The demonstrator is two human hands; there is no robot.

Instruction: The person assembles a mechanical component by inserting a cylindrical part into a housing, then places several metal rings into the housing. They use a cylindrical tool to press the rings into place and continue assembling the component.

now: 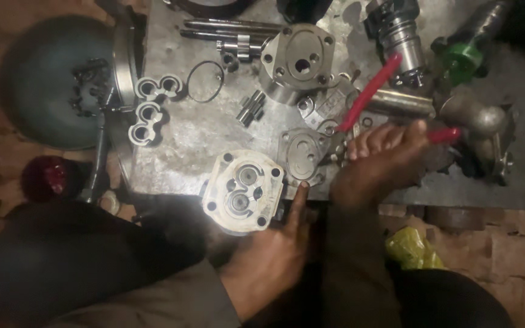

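My left hand (274, 255) cradles a pale metal gear pump body (241, 191) from below and from its right, thumb lying along its side. Two gears show in its open face. It sits at the near edge of the steel bench plate (183, 146). My right hand (384, 158) is closed on red-handled pliers (369, 91). Their jaws rest at the edge of a flat grey cover plate (302, 155) lying just right of the pump body.
On the bench lie two figure-eight bushing plates (147, 109), a thin ring (205, 82), short pins (251, 108), long shafts (232, 27), a flanged housing (296, 61) and a green-capped part (463, 61). A round dark pan (50, 79), a red object (47, 176) and a yellow bag (411, 249) are off the bench.
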